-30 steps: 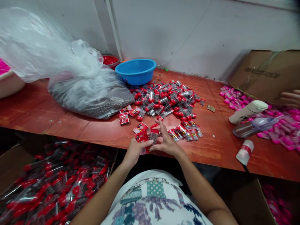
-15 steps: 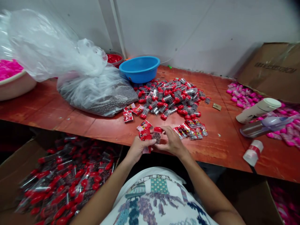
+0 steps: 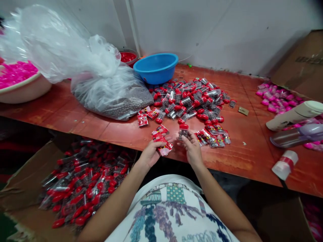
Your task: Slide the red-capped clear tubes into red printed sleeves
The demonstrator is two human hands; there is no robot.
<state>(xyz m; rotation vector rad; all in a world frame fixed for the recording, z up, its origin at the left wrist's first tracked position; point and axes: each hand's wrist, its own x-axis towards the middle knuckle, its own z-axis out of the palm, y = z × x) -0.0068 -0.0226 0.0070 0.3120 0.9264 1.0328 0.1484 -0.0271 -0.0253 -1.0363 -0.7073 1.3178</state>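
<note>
- Half a second earlier, both hands met at one small red-capped container (image 3: 183, 132); by this moment they had parted and the right hand (image 3: 193, 149) had it alone.
- Meaning, as judged: handling had split, one item per hand.
- Right grip: closed on the container, thumb and fingers at its clear lower part; red cap stood free, pointing away from the wearer.
- Left hand (image 3: 150, 154): pinched a red printed packet (image 3: 166, 148), which stuck out past the fingertips towards the right hand. Whether more packets sat under the thumb could not be told.
- Container and left-hand packet were apart, a narrow gap between them, both above the near edge of the table (image 3: 234, 156).
- Just beyond the left hand lay another red packet (image 3: 160, 128).
- Right of the container: a cluster of filled packets (image 3: 214, 137); beyond it, a heap of red-capped containers (image 3: 193, 99).
</note>
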